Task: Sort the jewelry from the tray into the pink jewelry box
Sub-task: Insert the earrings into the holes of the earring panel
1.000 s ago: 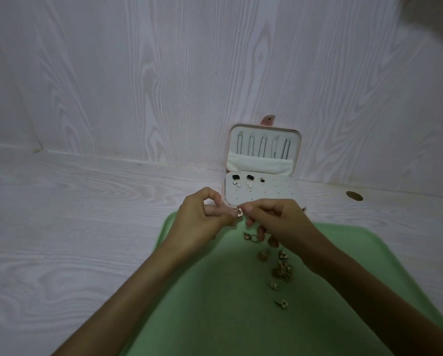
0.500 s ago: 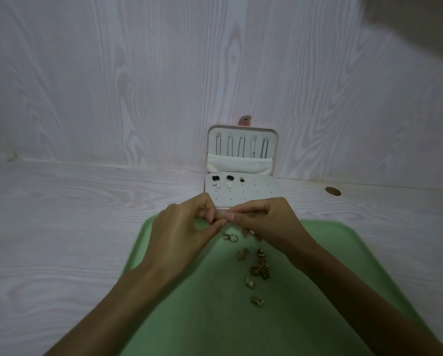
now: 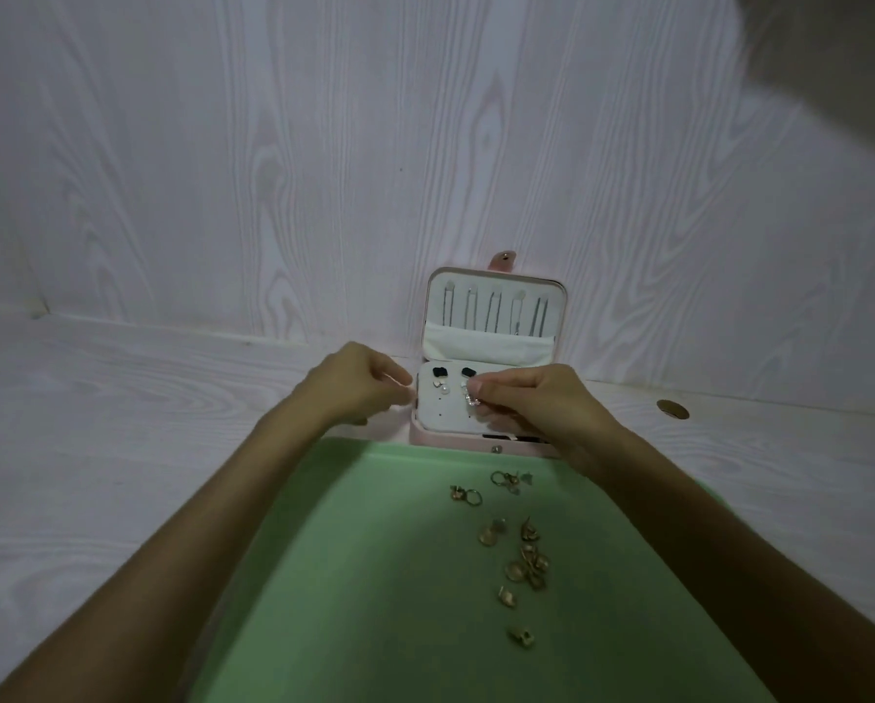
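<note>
While the left hand (image 3: 359,383) hovered with fingers loosely curled, pinching something too small to tell, the right hand (image 3: 531,398) pinched a small earring (image 3: 470,399) over the pink jewelry box's (image 3: 455,438) pad. More jewelry (image 3: 524,560) lay on the green tray (image 3: 354,575).

It looks like a room in a home. A pale wood-grain wall (image 3: 222,170) meets a pale wood-grain tabletop (image 3: 95,423), with a small pink jewelry box (image 3: 493,307) leaning there.

Right hand (image 3: 536,398) pinching earring (image 3: 470,400) over jewelry box (image 3: 476,438)
</note>
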`<action>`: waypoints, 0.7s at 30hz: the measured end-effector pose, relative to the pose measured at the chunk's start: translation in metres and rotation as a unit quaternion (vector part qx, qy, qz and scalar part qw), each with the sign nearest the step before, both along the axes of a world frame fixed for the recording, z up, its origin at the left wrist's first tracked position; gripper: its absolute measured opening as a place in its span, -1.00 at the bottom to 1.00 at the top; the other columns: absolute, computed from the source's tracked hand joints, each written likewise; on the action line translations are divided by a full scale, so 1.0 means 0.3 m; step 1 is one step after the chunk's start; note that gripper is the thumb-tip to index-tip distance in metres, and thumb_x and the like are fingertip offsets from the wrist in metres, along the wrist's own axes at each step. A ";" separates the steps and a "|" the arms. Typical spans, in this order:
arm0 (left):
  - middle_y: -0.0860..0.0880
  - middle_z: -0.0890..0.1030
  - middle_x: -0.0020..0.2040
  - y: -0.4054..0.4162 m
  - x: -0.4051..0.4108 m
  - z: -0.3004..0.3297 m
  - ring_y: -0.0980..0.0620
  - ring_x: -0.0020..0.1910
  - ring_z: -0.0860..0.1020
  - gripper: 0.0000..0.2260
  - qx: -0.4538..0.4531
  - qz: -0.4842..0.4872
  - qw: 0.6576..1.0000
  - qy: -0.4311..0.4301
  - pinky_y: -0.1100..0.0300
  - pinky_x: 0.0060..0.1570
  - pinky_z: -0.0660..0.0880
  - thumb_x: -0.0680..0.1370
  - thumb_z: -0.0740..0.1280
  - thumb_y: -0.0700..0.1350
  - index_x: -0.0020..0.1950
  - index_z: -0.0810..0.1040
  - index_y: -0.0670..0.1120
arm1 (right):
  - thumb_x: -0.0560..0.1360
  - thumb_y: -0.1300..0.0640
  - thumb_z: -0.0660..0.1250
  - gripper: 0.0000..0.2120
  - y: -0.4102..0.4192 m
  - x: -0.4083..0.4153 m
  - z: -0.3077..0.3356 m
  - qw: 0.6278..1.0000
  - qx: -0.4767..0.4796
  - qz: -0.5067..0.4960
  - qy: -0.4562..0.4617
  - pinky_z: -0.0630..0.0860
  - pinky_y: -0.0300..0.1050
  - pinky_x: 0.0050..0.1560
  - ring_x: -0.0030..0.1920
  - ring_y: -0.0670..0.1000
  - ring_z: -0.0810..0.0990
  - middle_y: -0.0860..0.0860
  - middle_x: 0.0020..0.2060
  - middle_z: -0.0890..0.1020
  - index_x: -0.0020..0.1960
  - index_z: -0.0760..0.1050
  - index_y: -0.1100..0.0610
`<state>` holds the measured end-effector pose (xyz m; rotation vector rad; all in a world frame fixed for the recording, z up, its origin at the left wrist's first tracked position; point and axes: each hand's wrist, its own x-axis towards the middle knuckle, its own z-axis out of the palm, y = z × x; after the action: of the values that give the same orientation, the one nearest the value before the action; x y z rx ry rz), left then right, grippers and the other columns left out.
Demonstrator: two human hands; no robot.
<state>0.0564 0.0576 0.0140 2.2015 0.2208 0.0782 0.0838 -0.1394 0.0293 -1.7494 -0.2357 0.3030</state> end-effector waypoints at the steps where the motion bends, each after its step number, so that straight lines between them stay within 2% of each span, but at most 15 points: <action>1: 0.00 0.64 -0.06 -0.001 0.013 -0.019 0.00 -0.14 0.59 -0.85 -0.003 -0.003 1.000 0.020 0.25 -0.30 0.49 0.46 0.44 -0.05 0.02 0.62 0.01 | 0.41 0.23 0.45 -0.83 0.018 0.018 -0.001 1.000 -0.023 0.008 0.009 0.61 -0.32 -0.19 -0.25 -0.04 0.65 0.17 -0.15 0.70 -0.02 0.64 0.26; 5: -0.01 0.66 -0.06 -0.001 0.038 -0.039 0.11 -0.22 0.58 -0.83 -0.035 -0.004 0.999 0.021 0.26 -0.34 0.45 0.43 0.47 -0.05 0.00 0.61 0.00 | 0.42 0.22 0.44 -0.81 0.067 0.061 -0.009 0.992 -0.122 0.013 -0.041 0.61 -0.29 -0.14 -0.29 -0.04 0.61 0.17 -0.17 0.69 0.00 0.63 0.29; 9: 0.00 0.66 -0.13 0.006 0.041 -0.019 0.18 -0.25 0.59 -0.78 -0.082 -0.019 0.996 0.036 0.28 -0.37 0.41 0.41 0.49 -0.13 0.03 0.60 -0.03 | 0.44 0.18 0.43 -0.87 0.094 0.067 -0.026 0.968 -0.212 0.000 -0.132 0.52 -0.29 -0.28 -0.39 -0.09 0.52 0.08 -0.31 0.67 -0.06 0.67 0.21; 11: -0.02 0.67 -0.10 0.003 0.044 -0.028 0.12 -0.18 0.62 -0.74 -0.075 -0.018 0.996 0.033 0.29 -0.37 0.43 0.38 0.51 -0.13 0.04 0.61 -0.02 | 0.44 0.16 0.43 -0.88 0.106 0.069 -0.033 0.957 -0.241 -0.005 -0.161 0.49 -0.24 -0.24 -0.37 -0.10 0.52 0.04 -0.30 0.67 -0.07 0.68 0.18; 14: -0.03 0.66 -0.04 0.003 0.048 -0.040 -0.01 -0.03 0.64 -0.71 -0.070 -0.011 0.997 0.034 0.26 -0.34 0.46 0.36 0.53 -0.12 0.06 0.61 -0.01 | 0.44 0.15 0.43 -0.89 0.125 0.070 -0.035 0.938 -0.276 -0.010 -0.207 0.45 -0.22 -0.15 -0.25 -0.12 0.54 0.02 -0.18 0.70 -0.06 0.68 0.15; 21: -0.03 0.64 0.02 0.002 0.051 -0.037 -0.01 -0.03 0.61 -0.71 -0.064 -0.014 0.997 0.035 0.26 -0.33 0.47 0.35 0.54 -0.11 0.02 0.60 0.04 | 0.45 0.16 0.42 -0.89 0.137 0.074 -0.032 0.931 -0.295 0.004 -0.214 0.51 -0.17 -0.08 -0.16 -0.08 0.58 0.05 -0.10 0.70 -0.06 0.68 0.16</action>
<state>0.0715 0.0581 0.0031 2.0814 0.2273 -0.0285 0.1061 -0.0983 0.0197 -2.4058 -0.5061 -0.0196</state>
